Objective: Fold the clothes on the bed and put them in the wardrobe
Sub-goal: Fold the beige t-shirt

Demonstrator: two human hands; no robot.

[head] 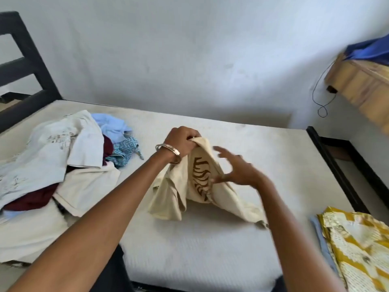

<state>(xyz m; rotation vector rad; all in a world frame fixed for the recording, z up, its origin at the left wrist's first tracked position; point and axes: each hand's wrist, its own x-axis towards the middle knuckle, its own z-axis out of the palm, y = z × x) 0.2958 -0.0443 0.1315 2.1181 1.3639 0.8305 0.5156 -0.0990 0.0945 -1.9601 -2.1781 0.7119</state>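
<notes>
A cream garment with a dark brown print (pixel 202 186) is lifted into a peak over the middle of the white mattress (pixel 210 249). My left hand (pixel 181 142), with a metal bangle on the wrist, grips its top edge. My right hand (pixel 237 167) is blurred, fingers spread, beside the garment's right side, thumb touching the cloth near the print. A heap of unfolded clothes (pixel 63 157) lies on the left of the bed: pale printed, maroon, light blue and teal patterned pieces.
A folded yellow and white patterned cloth (pixel 357 245) lies on a blue piece at the bed's right front corner. The black bed frame (pixel 25 66) rises at the back left. A wooden shelf (pixel 362 87) with blue fabric and a hanging cable sits on the right wall.
</notes>
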